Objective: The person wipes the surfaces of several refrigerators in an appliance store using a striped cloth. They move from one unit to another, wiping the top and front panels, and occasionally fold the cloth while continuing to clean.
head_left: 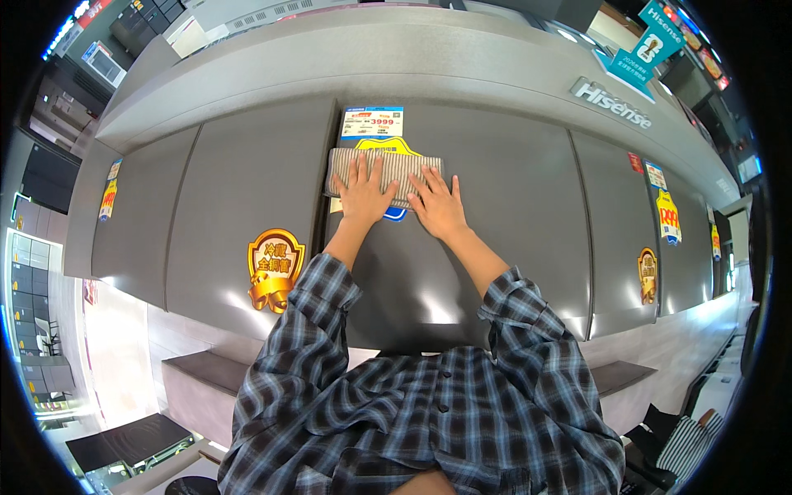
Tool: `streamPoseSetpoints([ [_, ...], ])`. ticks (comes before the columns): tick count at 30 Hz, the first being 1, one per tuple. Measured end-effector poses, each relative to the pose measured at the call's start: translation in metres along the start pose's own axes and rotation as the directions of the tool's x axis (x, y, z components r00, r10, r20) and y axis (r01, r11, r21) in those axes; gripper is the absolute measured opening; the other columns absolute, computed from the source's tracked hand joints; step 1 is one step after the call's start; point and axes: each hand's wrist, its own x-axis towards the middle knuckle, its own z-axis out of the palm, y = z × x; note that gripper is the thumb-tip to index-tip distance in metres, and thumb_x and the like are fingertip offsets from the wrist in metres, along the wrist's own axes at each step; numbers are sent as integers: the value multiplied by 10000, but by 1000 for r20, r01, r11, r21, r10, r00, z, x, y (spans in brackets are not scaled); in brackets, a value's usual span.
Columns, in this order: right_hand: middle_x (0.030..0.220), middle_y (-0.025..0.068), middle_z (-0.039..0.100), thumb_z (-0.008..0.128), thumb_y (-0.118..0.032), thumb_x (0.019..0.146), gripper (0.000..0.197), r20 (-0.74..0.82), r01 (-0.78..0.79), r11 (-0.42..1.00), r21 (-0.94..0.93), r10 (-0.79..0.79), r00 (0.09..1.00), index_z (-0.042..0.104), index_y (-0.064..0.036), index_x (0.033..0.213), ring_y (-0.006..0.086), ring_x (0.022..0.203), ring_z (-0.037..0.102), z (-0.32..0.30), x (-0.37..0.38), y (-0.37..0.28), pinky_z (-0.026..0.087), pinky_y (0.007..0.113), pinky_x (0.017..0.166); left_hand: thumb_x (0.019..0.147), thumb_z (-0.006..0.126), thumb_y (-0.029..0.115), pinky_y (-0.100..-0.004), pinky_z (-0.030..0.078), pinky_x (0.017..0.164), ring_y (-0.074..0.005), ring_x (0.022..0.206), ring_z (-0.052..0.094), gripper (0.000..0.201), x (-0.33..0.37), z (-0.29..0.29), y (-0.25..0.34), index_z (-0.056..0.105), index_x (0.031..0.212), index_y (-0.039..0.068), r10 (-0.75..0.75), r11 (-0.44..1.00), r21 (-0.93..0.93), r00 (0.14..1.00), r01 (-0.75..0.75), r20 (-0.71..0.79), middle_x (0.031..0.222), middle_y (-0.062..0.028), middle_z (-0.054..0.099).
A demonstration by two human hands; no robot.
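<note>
A folded brown-and-cream striped cloth (402, 170) lies flat on the dark grey lid (495, 206) of a chest freezer. Both hands rest on it, palms down. My left hand (363, 191) covers its left half, fingers stretched away from me. Over the right part spreads my right hand (440, 205), its thumb pointing inward. Under the cloth, parts of a yellow-and-blue sticker (388, 145) show at its far and near edges. A white-and-blue price card (373, 124) lies just beyond.
Another grey lid with a gold badge (276, 268) adjoins on the left. More freezers with price stickers (668, 216) stand to the right. A grey ledge (462, 62) runs along the back, with a teal sign (648, 51) at far right. Someone in a striped top (691, 445) is at lower right.
</note>
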Motion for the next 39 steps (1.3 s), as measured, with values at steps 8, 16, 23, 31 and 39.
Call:
streamPoseSetpoints([
  [8,1592,83,216,349,-466,1008,535,85,-54,999,0,54,995,351,-221,1484,236,1480,158,-4,67,16,103,574,1173,925,362,633,-660,60,1124,-311,1485,131,742,75,0,-3,225,1539,240,3,998,68,994,-11,112,1607,-129,157],
  [16,1597,84,201,369,-472,1002,553,114,-69,997,-34,73,991,334,-217,1492,239,1483,149,0,116,32,116,580,1167,929,337,644,-656,40,1132,-295,1493,94,746,128,4,-5,184,1548,258,-4,995,96,989,-10,150,1619,-101,114],
  [23,1595,95,202,432,-451,985,554,180,-81,996,-23,83,980,352,-215,1479,263,1484,145,-5,135,36,139,619,1151,920,326,670,-645,50,1139,-288,1495,88,766,146,-1,-7,145,1552,277,-12,994,108,971,-15,241,1624,-89,84],
  [31,1606,87,157,457,-446,977,575,266,-78,997,-2,75,961,307,-258,1499,260,1490,112,-17,111,24,115,688,1120,936,331,641,-656,43,1132,-314,1491,86,757,112,-3,-3,160,1553,237,-33,995,99,970,9,240,1620,-114,95],
  [39,1614,86,124,410,-453,997,563,256,-30,999,-23,35,966,264,-293,1517,254,1494,79,-14,40,4,70,698,1117,944,356,608,-684,35,1111,-329,1485,103,731,29,8,-4,224,1542,208,-26,998,62,998,23,53,1602,-145,164],
])
